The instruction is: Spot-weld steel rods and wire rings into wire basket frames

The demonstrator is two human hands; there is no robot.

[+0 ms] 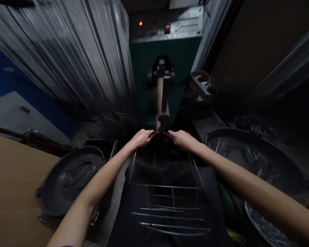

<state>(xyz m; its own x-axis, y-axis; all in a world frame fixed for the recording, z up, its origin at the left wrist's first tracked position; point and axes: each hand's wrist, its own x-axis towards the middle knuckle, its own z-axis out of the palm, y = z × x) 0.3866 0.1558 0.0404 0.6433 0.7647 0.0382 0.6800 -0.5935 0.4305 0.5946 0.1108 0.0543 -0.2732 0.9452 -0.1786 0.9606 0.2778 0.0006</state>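
A wire rack of thin metal rods hangs over the dark cloth on my lap. My left hand is closed on the far end of its frame, on the left side. On the right, my right hand grips the same end with bent fingers. Between my hands, a short stretch of wire lies at the tip of the machine's rod-shaped arm; whether they touch, I cannot tell. That arm juts from a green machine with a lit red lamp and a red switch. The rack's lower part is blurred.
At left a round dark tray holds bent wire pieces, beside a wooden board. A larger dark tray with wire parts stands at right, above a bowl of small metal pieces. Corrugated metal sheeting rises behind.
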